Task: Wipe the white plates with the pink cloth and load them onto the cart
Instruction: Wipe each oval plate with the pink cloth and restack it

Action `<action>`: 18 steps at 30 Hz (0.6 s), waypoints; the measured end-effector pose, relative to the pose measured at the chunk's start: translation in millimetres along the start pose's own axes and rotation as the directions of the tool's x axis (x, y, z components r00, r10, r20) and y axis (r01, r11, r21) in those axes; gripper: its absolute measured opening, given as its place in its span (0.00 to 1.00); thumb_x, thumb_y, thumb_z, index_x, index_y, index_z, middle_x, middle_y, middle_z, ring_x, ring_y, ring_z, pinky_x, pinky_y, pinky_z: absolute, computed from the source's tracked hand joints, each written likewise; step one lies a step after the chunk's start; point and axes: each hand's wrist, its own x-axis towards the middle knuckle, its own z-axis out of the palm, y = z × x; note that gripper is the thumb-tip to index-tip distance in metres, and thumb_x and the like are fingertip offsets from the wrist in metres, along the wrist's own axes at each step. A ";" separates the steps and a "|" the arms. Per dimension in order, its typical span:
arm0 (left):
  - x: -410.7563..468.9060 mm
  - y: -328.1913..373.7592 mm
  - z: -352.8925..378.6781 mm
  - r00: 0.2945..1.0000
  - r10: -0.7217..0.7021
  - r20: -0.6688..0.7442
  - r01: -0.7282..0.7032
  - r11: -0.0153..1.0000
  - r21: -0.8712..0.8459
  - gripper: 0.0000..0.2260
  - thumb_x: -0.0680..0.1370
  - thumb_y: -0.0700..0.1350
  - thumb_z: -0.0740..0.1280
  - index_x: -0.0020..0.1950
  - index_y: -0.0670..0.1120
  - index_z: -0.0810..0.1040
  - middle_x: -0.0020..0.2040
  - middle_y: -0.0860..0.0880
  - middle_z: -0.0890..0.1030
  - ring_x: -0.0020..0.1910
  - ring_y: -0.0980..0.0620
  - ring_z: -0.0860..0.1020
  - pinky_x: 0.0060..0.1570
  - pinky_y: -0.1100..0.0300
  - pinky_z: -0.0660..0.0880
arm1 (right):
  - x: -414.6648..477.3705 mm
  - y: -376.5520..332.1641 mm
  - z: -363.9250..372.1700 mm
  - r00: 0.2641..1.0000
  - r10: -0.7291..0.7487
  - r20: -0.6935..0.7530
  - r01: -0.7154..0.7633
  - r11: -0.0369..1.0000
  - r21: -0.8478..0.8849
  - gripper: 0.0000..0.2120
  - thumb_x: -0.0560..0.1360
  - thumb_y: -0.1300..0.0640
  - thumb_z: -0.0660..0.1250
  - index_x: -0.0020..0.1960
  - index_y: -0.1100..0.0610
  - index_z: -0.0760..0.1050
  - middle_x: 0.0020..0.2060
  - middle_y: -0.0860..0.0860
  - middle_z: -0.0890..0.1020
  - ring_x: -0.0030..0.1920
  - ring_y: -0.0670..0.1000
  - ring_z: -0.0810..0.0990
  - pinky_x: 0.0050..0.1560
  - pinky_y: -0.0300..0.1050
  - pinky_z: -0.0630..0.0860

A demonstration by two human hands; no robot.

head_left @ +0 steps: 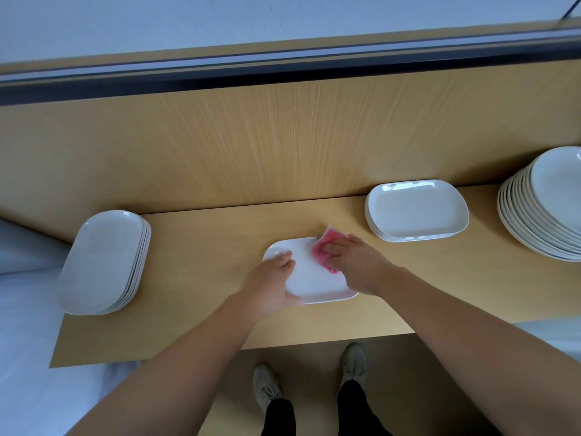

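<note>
White plate [314, 280] on the counter [204, 247] in the middle, left hand [272, 280] gripping its left end, right hand [353, 262] clutching the pink cloth [327, 247] against its far right corner, plate stack [103, 262] left
</note>
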 end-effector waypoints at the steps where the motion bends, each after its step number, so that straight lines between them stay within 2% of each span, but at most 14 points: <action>1: 0.1 0.2 1.3 1.000 -0.001 0.020 0.000 1.000 0.016 0.45 0.72 0.64 0.69 0.79 0.45 0.51 0.80 0.52 0.44 0.78 0.53 0.47 0.73 0.59 0.55 | 0.8 0.8 1.4 0.999 0.036 0.006 -0.036 0.999 0.012 0.18 0.75 0.62 0.60 0.62 0.49 0.75 0.71 0.47 0.68 0.74 0.50 0.61 0.74 0.51 0.53; 4: 0.1 1.6 4.9 0.999 -0.008 0.037 0.007 1.000 0.026 0.47 0.71 0.65 0.69 0.80 0.46 0.48 0.80 0.52 0.42 0.79 0.52 0.46 0.74 0.57 0.55 | 0.5 2.1 5.5 0.995 0.094 -0.011 -0.093 0.994 0.059 0.19 0.75 0.62 0.59 0.63 0.48 0.73 0.70 0.46 0.69 0.74 0.48 0.60 0.75 0.47 0.48; 8: 1.2 2.0 5.3 1.000 -0.002 0.020 0.002 1.000 -0.013 0.46 0.73 0.64 0.68 0.80 0.46 0.47 0.80 0.52 0.41 0.79 0.51 0.46 0.73 0.56 0.56 | -5.9 1.4 7.5 0.986 0.166 0.007 -0.166 0.983 0.077 0.23 0.74 0.62 0.58 0.67 0.49 0.69 0.66 0.44 0.72 0.72 0.47 0.64 0.72 0.43 0.54; 12: -0.7 5.7 4.6 1.000 0.011 0.023 -0.011 1.000 0.004 0.45 0.75 0.63 0.66 0.80 0.44 0.45 0.80 0.49 0.41 0.79 0.51 0.43 0.74 0.58 0.50 | -21.4 -5.5 1.7 0.972 0.187 0.139 -0.192 0.981 0.021 0.28 0.75 0.61 0.57 0.74 0.53 0.59 0.66 0.48 0.69 0.73 0.52 0.61 0.71 0.47 0.57; 15: 1.1 5.2 7.5 1.000 0.023 0.018 -0.024 1.000 0.018 0.45 0.75 0.63 0.65 0.79 0.42 0.45 0.80 0.48 0.41 0.79 0.49 0.43 0.75 0.57 0.48 | -28.0 -15.7 -4.3 0.949 0.178 0.259 -0.173 0.984 -0.043 0.23 0.76 0.61 0.57 0.71 0.54 0.62 0.66 0.53 0.69 0.71 0.55 0.63 0.70 0.50 0.60; 18: 1.9 7.2 8.3 1.000 0.023 0.010 -0.023 0.999 0.035 0.45 0.76 0.63 0.65 0.79 0.41 0.46 0.80 0.45 0.42 0.79 0.48 0.44 0.76 0.56 0.46 | -29.3 -19.6 -1.3 0.939 0.148 0.312 -0.150 0.989 -0.019 0.19 0.76 0.60 0.57 0.66 0.52 0.66 0.62 0.52 0.71 0.71 0.55 0.63 0.67 0.52 0.64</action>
